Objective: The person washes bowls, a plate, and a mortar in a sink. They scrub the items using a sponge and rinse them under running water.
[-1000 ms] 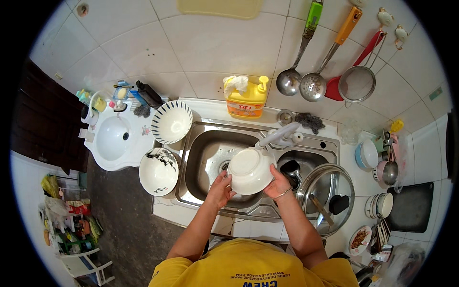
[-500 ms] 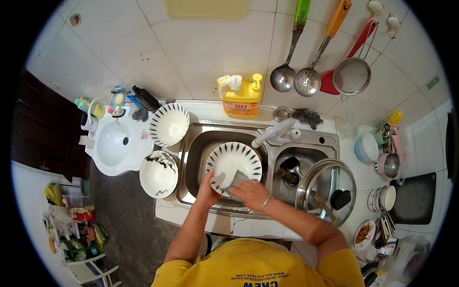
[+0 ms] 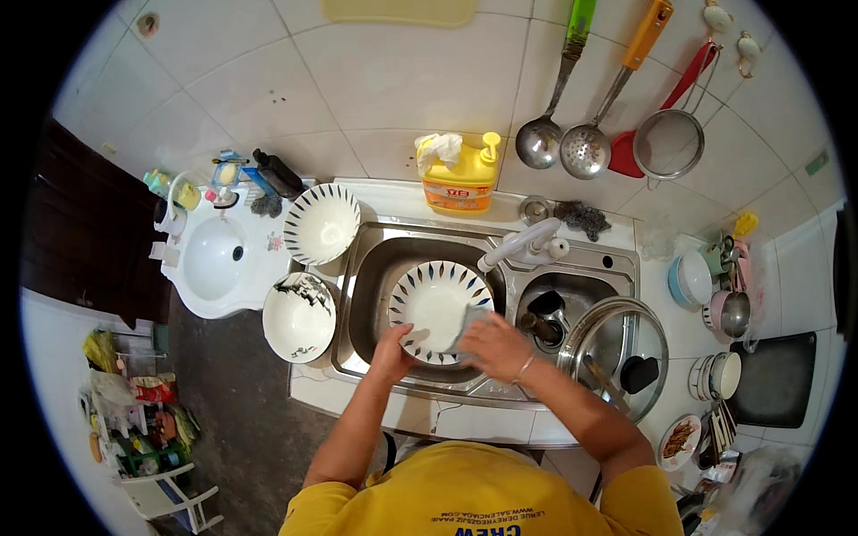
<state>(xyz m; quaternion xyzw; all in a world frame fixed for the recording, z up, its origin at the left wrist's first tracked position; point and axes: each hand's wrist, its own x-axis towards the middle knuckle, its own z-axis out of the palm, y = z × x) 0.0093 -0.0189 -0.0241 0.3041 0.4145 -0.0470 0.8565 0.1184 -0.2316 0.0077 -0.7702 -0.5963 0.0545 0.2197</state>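
Observation:
A white bowl (image 3: 435,308) with dark dashes round its rim is tilted over the left sink basin (image 3: 368,268). My left hand (image 3: 391,354) grips its near left edge, thumb over the rim. In my right hand (image 3: 497,347) is a grey-green dishcloth (image 3: 471,323), pressed against the bowl's right inner side; part of the cloth is hidden under my fingers. Left of the sink stand a matching striped bowl (image 3: 323,225) and a white bowl with a black pattern (image 3: 298,320).
A faucet (image 3: 523,243) reaches over the divider. A glass lid (image 3: 657,362) leans across the right basin (image 3: 572,288). Behind the sink stands a yellow soap bottle (image 3: 458,183). Ladles and a strainer (image 3: 668,145) hang above. Stacked bowls (image 3: 714,375) and a plate of food (image 3: 679,443) stand at right.
My right hand has moved the cloth from the bowl's near middle to its right side. My left hand keeps hold of the edge. The whole view has shifted slightly.

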